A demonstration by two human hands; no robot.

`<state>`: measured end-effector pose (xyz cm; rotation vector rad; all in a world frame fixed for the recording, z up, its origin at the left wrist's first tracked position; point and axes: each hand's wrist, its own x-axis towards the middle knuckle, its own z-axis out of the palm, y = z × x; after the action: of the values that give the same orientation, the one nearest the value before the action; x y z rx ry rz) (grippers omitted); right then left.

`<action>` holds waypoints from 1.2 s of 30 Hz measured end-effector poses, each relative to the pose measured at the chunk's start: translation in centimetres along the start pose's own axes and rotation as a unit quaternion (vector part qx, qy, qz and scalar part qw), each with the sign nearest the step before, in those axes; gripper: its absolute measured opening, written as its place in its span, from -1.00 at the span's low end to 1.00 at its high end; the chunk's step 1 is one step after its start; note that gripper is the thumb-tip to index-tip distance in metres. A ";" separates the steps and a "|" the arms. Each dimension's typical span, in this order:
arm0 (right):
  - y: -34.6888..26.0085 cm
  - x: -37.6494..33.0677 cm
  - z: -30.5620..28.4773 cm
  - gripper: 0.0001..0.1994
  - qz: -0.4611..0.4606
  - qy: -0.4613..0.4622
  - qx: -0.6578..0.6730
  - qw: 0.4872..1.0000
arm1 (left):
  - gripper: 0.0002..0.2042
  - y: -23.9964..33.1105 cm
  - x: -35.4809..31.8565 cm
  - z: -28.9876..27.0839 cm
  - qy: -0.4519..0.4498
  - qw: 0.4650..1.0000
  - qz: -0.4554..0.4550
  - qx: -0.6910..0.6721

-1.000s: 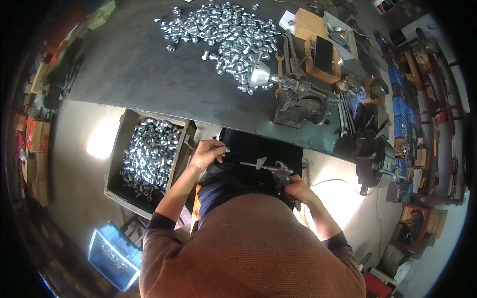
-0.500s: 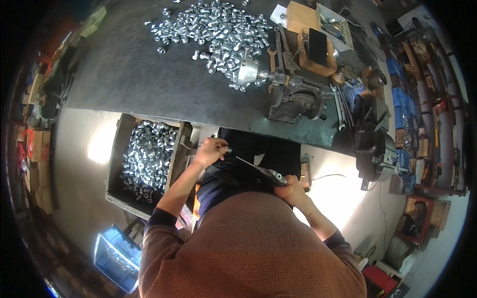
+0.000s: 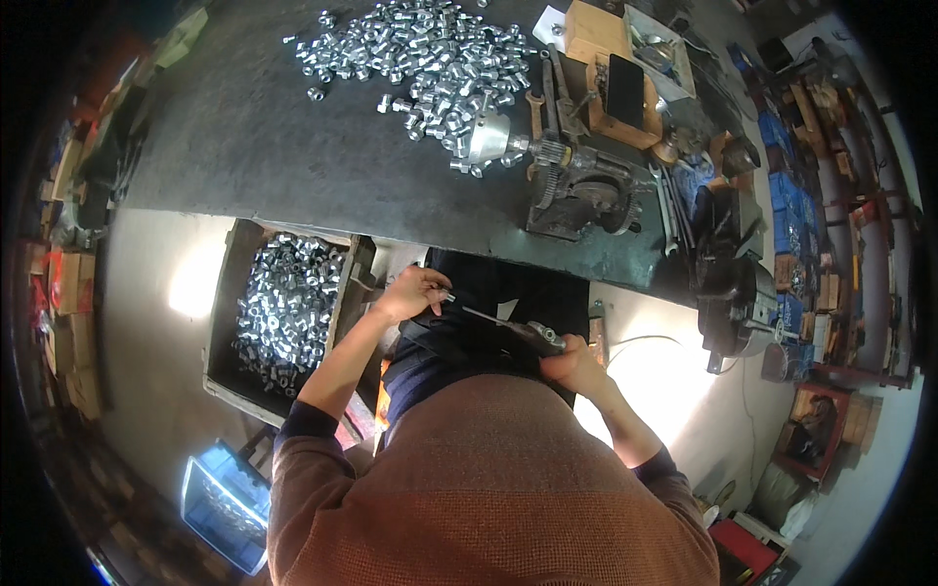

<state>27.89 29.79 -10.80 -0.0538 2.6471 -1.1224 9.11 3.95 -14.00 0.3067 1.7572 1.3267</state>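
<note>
The left hand (image 3: 410,293) keeps a narrow grip, pinching one fitting (image 3: 449,296) between the body and the tabletop (image 3: 244,146). The right hand's (image 3: 575,366) grip wraps one gun (image 3: 539,337), its single thin nozzle (image 3: 484,315) pointing left, tip near the fitting. Both forearms slant inward. One heap (image 3: 430,59) of fittings, too many to count, lies on the tabletop; one crate (image 3: 234,402), left of the left hand, holds many more.
</note>
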 end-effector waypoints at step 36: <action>3.1 5.8 4.3 -0.58 0.129 -0.222 0.245 0.935 | -0.80 11.3 -6.3 -5.0 0.122 0.936 0.276 -0.182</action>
<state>23.66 28.16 -17.17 0.1191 1.8659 -1.4407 5.54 1.13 -0.90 0.4612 1.6327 2.1407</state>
